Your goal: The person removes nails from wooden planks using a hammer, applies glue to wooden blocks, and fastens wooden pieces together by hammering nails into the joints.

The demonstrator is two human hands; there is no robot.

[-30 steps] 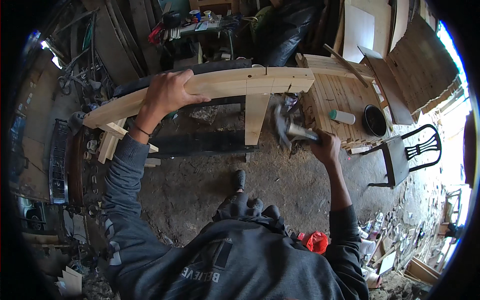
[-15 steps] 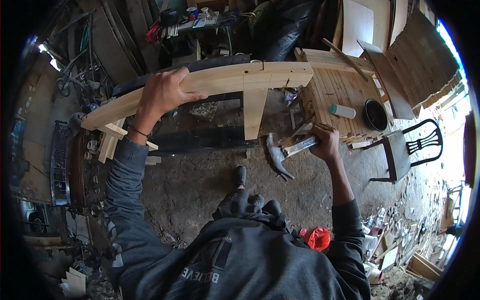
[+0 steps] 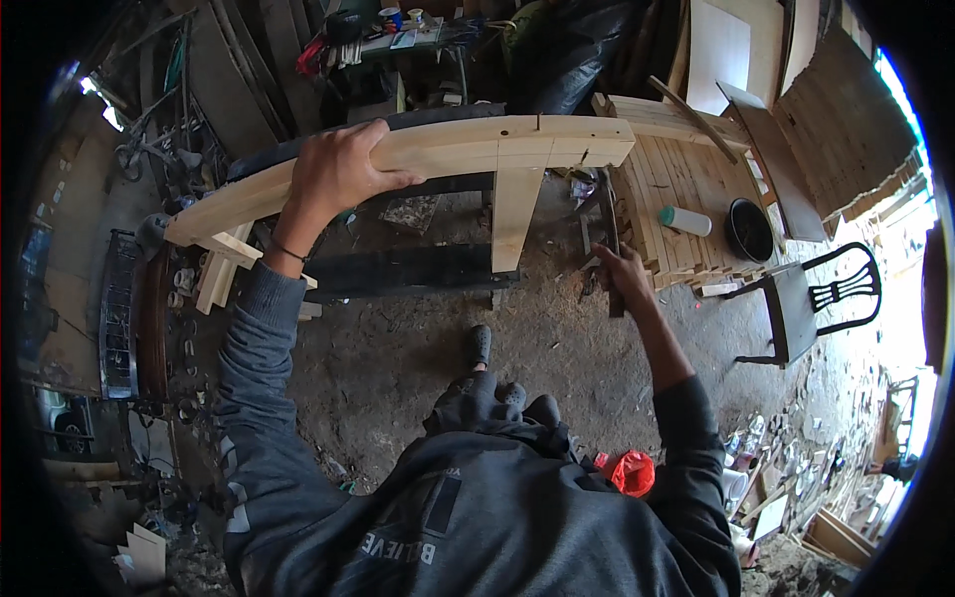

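Note:
My left hand [image 3: 343,177] clasps a curved, pale wooden beam [image 3: 453,149] from above, its thumb lying along the near face. A short upright wooden piece [image 3: 517,219] meets the beam near its right end. A nail [image 3: 585,156] sticks out of the beam close to that end. My right hand [image 3: 627,277] is beyond the beam's right end, by a stack of planks. Its fingers are bent around a narrow dark length [image 3: 609,214], too unclear to name. The hammer cannot be made out.
A bottle with a green cap [image 3: 686,221] and a black bowl [image 3: 747,230] rest on the stacked planks [image 3: 652,189]. Right of them stands a black chair [image 3: 796,303]. Dark padded lengths [image 3: 398,274] lie under the beam. A red bag [image 3: 633,473] is on the floor.
My right hand has moved forward and slightly left, to beside the plank stack. The hammer it held is no longer distinguishable. My left hand keeps its hold; the beam appears slightly shifted right.

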